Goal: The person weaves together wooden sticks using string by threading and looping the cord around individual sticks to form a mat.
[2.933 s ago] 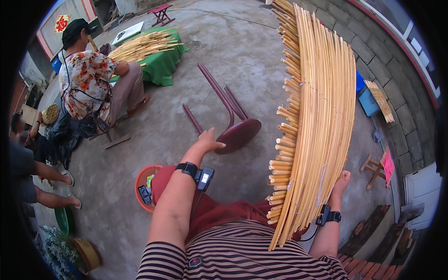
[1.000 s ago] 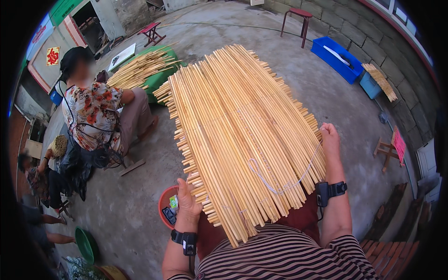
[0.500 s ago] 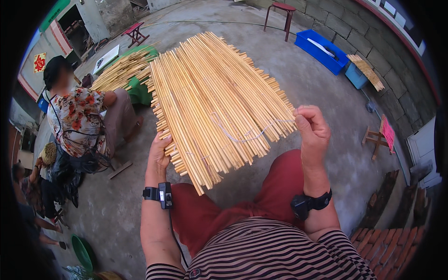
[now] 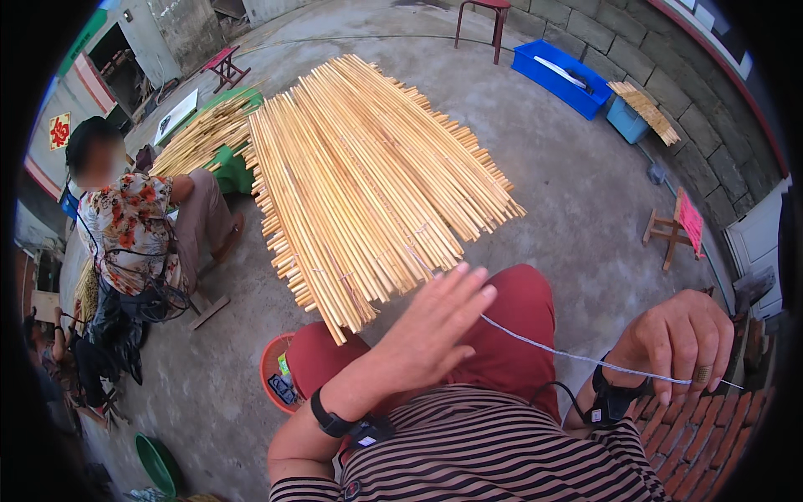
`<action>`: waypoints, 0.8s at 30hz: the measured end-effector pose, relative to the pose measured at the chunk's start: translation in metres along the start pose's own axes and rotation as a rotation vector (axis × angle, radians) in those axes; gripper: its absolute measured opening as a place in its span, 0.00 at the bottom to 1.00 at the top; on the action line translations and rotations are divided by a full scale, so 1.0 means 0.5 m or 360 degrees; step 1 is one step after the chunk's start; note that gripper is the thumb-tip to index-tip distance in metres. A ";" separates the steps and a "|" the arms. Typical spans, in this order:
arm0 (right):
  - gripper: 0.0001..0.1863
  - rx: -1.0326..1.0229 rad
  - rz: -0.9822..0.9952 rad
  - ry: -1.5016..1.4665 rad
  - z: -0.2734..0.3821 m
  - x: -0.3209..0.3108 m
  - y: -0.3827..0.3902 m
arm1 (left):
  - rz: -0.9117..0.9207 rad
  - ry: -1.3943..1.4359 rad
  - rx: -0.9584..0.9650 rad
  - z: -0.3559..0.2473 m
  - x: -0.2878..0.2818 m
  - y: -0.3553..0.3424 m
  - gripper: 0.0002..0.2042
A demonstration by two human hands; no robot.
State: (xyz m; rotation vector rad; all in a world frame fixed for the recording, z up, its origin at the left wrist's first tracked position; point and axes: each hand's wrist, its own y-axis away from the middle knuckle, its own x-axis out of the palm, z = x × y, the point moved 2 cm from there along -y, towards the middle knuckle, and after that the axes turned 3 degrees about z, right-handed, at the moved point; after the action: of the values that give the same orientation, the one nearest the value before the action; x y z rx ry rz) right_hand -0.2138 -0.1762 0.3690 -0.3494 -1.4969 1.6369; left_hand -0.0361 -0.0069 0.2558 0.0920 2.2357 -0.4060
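Head view: mat of straw-coloured sticks is in front of me, near edge by my knees, above the floor. Whatever carries it is hidden underneath, so I go by the mat's own edges.

Left hand: fingers spread wide, nothing gripped, hovering at the near edge. Can't tell if fingertips touch the sticks. Right hand: fingers closed down on the thread, well right of the near right corner, needle poking out past them. Thread runs fairly straight from behind my left hand to the right one.

Handling, my read: mat light for its size, stiff along the sticks, floppy across them. Sticks probably smooth, ends likely to split. Best taken by both side edges, palm under. Thread soft, limp; pinch close to the needle.

Versus half a second ago: left hand was on the mat's left edge, now off it. Right hand was by the near right corner, now far out right. Slack thread loop on the mat is gone.
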 end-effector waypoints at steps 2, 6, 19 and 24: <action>0.05 0.0327 0.0192 0.0000 -0.009 -0.017 0.003 | 0.0367 0.0337 0.0058 0.006 0.070 0.011 0.32; 0.03 0.0630 0.0096 0.0341 -0.036 -0.090 0.079 | 0.0450 0.1046 -0.0157 0.032 0.110 0.052 0.25; 0.05 0.1558 -0.0831 0.0273 -0.306 -0.256 0.312 | -0.0667 0.1332 -0.1126 -0.053 -0.011 0.170 0.10; 0.06 0.1673 -0.0671 0.0363 -0.278 -0.255 0.310 | -0.0564 0.1628 -0.1344 0.092 0.066 0.148 0.30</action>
State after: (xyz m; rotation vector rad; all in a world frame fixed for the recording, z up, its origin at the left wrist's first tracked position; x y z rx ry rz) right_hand -0.1036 -0.1624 0.1517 0.3359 -0.3625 1.7127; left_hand -0.0085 0.0458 0.1840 -0.6923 3.2353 0.5781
